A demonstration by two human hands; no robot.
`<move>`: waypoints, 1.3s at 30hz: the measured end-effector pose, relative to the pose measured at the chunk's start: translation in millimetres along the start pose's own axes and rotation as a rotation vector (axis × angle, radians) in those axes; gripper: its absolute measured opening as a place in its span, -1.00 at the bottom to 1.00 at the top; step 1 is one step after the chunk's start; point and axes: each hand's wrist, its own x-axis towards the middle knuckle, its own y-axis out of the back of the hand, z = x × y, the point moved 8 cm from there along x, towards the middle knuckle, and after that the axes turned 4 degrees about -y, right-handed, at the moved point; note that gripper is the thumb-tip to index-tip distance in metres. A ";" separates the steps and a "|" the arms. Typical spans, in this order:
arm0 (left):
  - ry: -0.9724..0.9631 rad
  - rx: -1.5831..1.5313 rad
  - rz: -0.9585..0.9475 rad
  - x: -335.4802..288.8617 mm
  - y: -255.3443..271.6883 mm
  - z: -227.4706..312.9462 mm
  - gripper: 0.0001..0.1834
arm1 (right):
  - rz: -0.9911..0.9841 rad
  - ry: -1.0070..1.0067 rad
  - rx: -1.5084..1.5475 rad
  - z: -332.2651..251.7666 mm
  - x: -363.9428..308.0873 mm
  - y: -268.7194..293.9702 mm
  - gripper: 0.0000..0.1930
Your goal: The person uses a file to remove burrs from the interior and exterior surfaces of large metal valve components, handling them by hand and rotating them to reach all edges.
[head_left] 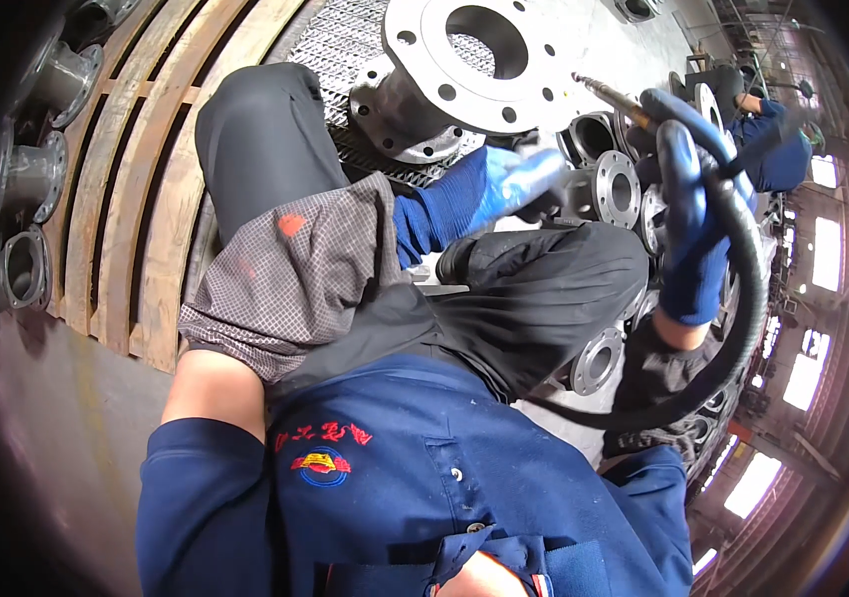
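My right hand [688, 164], in a blue coated glove, is closed around a slim rotary grinder with a flexible shaft [748, 289]. The grinder's thin metal tip [594, 88] points left at the right rim of a large grey metal flange [534, 95]; I cannot tell whether it touches. That flanged pipe fitting has a round bore and bolt holes around its rim. My left hand [519, 184], gloved in blue too, is just below the flange's near edge. Motion blurs its fingers, and I cannot tell whether it touches the metal.
A wooden pallet [136, 169] lies at the left, with several flanged fittings [31, 179] beyond it. More flanged fittings [616, 189] crowd the right side near my knee. Patterned metal grating [330, 60] lies under the work. Another person [773, 149] is at the far right.
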 end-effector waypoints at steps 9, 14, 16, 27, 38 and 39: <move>-0.118 0.647 -0.017 -26.9 -10.0 -1.8 -0.57 | -0.264 -0.374 -0.066 43.1 31.2 -35.3 -0.76; 0.026 0.625 -0.094 -30.6 -9.3 1.5 -0.56 | -0.279 -0.181 -0.309 26.4 43.8 -46.9 -0.77; 0.014 0.614 -0.086 -30.3 -10.2 -1.7 -0.58 | -0.288 -0.073 -0.302 24.3 48.4 -44.6 -0.78; -0.096 0.645 -0.020 -36.9 -6.5 5.3 -0.65 | -0.427 0.047 -0.348 24.8 61.9 -65.0 -0.74; -0.073 0.570 -0.035 -37.8 -11.4 -0.3 -0.76 | -0.453 0.007 -0.249 41.0 81.6 -61.0 -0.71; -0.077 0.603 -0.030 -37.3 -10.9 -0.4 -0.76 | -0.461 0.003 -0.232 42.0 83.7 -62.3 -0.71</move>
